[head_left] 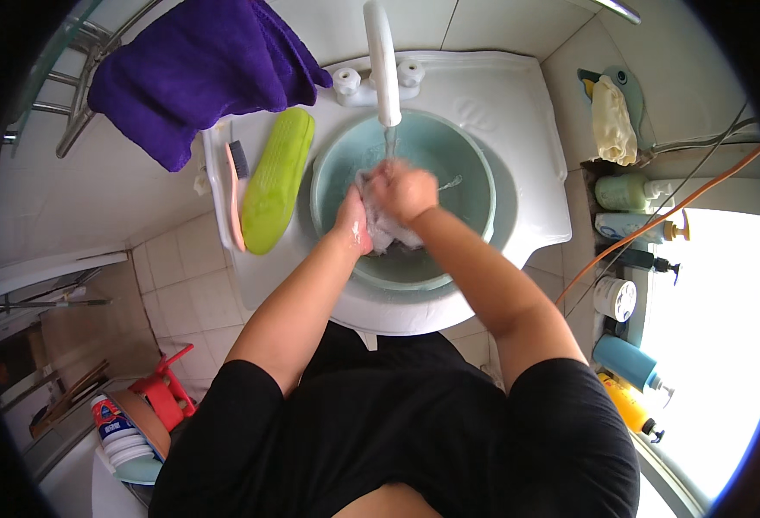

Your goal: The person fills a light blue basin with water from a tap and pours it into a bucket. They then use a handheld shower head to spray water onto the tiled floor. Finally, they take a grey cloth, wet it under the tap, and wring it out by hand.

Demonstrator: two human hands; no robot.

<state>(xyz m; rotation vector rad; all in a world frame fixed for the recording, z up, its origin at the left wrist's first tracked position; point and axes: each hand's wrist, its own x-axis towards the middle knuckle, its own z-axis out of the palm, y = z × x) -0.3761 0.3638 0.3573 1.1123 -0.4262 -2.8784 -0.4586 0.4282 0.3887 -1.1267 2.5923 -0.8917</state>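
Both hands work over a pale blue-green basin that stands in the white washbasin. A wet, whitish cloth is bunched between them. My left hand grips its left side, with some white suds near the wrist. On top of the cloth, my right hand is closed in a fist, slightly blurred by motion. Water runs from the white tap into the basin just behind my hands. What lies inside the cloth's folds is hidden.
On the left ledge lie a pink-handled brush and a long lime-green case. A purple towel hangs at the far left. Several bottles, including a blue one, line the right windowsill, with an orange cable crossing there.
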